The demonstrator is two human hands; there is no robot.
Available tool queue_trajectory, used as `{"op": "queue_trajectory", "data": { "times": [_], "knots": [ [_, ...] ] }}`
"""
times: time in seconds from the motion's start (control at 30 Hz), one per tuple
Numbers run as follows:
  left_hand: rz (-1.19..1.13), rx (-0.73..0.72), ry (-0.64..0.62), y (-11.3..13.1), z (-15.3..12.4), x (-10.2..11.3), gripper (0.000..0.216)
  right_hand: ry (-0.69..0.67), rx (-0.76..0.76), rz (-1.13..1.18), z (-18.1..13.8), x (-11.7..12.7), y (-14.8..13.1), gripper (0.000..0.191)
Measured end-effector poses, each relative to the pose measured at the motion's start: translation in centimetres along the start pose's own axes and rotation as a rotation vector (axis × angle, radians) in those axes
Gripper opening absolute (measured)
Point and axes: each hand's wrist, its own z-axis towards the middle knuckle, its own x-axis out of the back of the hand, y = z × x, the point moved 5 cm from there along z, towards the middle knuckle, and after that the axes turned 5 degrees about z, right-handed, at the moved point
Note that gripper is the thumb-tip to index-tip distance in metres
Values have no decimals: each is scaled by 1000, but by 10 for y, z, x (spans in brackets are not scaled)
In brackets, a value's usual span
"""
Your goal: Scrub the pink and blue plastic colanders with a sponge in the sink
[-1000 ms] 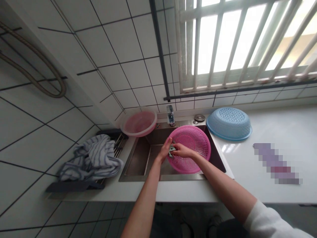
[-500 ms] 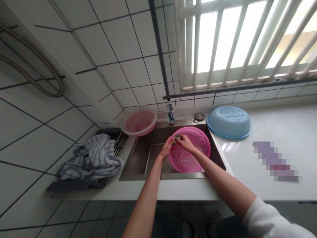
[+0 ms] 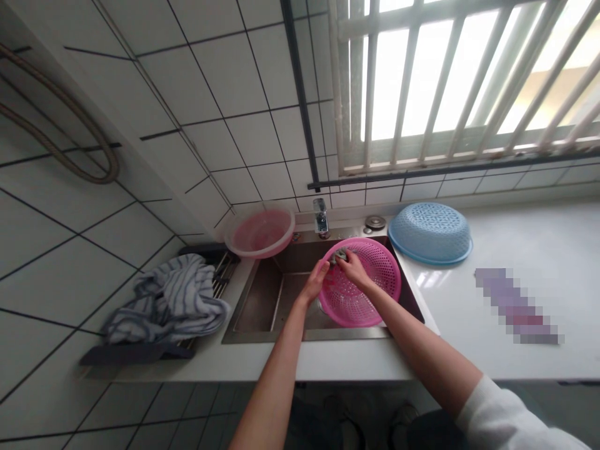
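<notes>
Over the right part of the steel sink (image 3: 262, 306), a round pink colander (image 3: 359, 306) is held tilted. My left hand (image 3: 315, 284) is closed on its left rim, thumb on the inner side. A small crumpled grey-green cloth (image 3: 338, 255) is pinched in my right hand (image 3: 352, 270), against the inside of the colander near its upper left rim. The fingers partly hide the cloth. Above the sink's back edge stands the chrome faucet (image 3: 320, 215), a little beyond both hands.
A pink basin with a pale rim (image 3: 262, 232) sits at the sink's back left corner. An upturned blue basket (image 3: 430, 232) lies to the right, near a metal drain strainer (image 3: 375, 222). A striped towel (image 3: 173, 300) covers a rack at left. A blurred purple item (image 3: 513, 306) lies on the counter.
My right hand has shifted slightly along the colander's inner wall, and more of the cloth shows. The left hand keeps its hold on the rim. The view has moved slightly.
</notes>
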Motion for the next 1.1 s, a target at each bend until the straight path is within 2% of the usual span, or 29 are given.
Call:
{"op": "queue_trajectory", "data": {
  "times": [0.13,0.2,0.27,0.37,0.4,0.43,0.47,0.57,0.6,0.63,0.67,0.7,0.77,0.83,0.87,0.9,1.0,1.03,1.07,1.1],
  "knots": [
    [8,3,7,-3,2,3,73,-389,-24,-100,-17,-30,7,13],
    [18,-29,-36,-2,3,2,76,-467,-28,-148,-23,-36,10,9],
    [21,-68,-103,2,4,-3,76,-329,-16,-182,-18,-27,11,8],
    [22,-78,-133,6,2,-8,73,30,-11,-230,-7,-1,12,10],
    [22,-64,-124,7,1,-8,73,75,-13,-239,-6,3,13,9],
    [22,-50,-114,7,-1,-7,72,51,-16,-240,-6,2,15,8],
    [24,-40,-106,7,-1,-7,72,-39,-26,-238,-7,-3,18,6],
    [38,-48,-106,8,-2,-5,71,-449,-82,-266,-20,-30,26,6],
    [37,-59,-113,8,-2,-5,70,-511,-87,-279,-23,-34,26,8],
    [29,-66,-122,8,-2,-5,70,-502,-77,-286,-23,-34,24,7],
    [18,-70,-129,8,-1,-5,69,-426,-53,-282,-21,-30,20,4],
    [6,-71,-132,8,-1,-6,69,-303,-22,-272,-16,-22,14,2],
    [-5,-61,-120,7,-1,-6,70,-41,15,-263,-9,-4,5,9],
    [-6,-48,-101,5,-1,-5,69,78,11,-265,-6,4,1,13],
    [-7,-44,-99,4,-1,-4,69,51,3,-258,-7,3,1,13],
    [-6,-45,-102,4,-1,-4,69,-31,-5,-247,-9,-3,1,12],
    [14,-68,-119,3,0,-2,71,-403,18,-232,-23,-30,3,8],
    [22,-76,-121,2,1,-1,72,-473,43,-240,-26,-35,2,8],
    [30,-85,-122,2,2,-1,72,-482,71,-248,-27,-36,0,8],
    [32,-94,-124,1,3,-1,73,-431,96,-255,-25,-33,-3,9]
  ]
}}
